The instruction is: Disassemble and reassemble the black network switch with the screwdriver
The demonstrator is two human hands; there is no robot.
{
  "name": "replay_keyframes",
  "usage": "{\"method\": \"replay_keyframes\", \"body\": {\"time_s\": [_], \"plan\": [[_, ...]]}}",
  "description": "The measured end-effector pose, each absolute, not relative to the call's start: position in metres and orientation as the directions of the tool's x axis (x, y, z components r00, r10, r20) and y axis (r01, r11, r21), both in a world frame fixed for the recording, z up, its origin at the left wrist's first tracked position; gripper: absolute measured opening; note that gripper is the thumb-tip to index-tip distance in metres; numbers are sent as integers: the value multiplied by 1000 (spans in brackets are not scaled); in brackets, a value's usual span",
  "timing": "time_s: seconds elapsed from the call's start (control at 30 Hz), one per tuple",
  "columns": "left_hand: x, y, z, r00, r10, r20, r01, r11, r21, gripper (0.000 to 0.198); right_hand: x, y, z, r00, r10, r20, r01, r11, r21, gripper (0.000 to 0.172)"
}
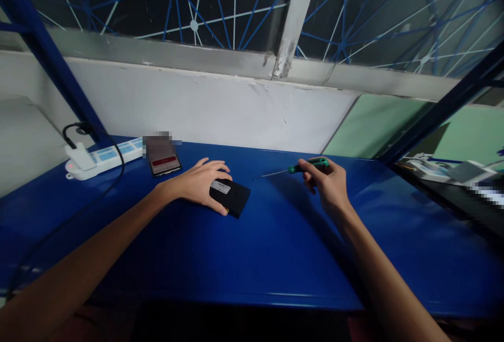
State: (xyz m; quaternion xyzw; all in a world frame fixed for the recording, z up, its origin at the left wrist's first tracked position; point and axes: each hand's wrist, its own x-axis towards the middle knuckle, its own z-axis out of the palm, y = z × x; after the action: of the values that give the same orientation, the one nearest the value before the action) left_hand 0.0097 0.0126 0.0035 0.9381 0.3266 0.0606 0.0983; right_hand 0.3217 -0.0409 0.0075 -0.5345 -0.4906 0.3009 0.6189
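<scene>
A flat black rectangular case [238,198] with a pale label lies on the blue table. My left hand [200,185] grips its left end, thumb on the near edge and fingers over the far edge. Part of the case is hidden under the palm. To the right, my right hand [326,182] holds a screwdriver [292,169] by its green and black handle. Its thin metal shaft points left, and the tip is a short way to the right of the case, apart from it.
On the left stand a white power strip [112,157] with a plugged-in adapter and a black cable [114,179] running toward the front edge. A phone [163,158] leans beyond my left hand. Blue frame posts rise at both sides, with a wall behind the table [236,263].
</scene>
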Motion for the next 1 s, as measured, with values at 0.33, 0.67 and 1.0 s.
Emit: {"method": "replay_keyframes", "body": {"time_s": [0.33, 0.67, 1.0], "plan": [[41, 0, -8, 633, 663, 399, 379, -715, 587, 38, 310, -46, 7, 218, 932, 288, 55, 283, -958, 27], [52, -3, -25, 552, 662, 507, 377, -741, 556, 19, 299, -48, 1, 122, 960, 253, 1, 255, -967, 28], [50, 0, -28, 555, 644, 527, 364, -758, 541, 15, 299, -49, 2, 129, 963, 238, 43, 234, -971, 29]]}}
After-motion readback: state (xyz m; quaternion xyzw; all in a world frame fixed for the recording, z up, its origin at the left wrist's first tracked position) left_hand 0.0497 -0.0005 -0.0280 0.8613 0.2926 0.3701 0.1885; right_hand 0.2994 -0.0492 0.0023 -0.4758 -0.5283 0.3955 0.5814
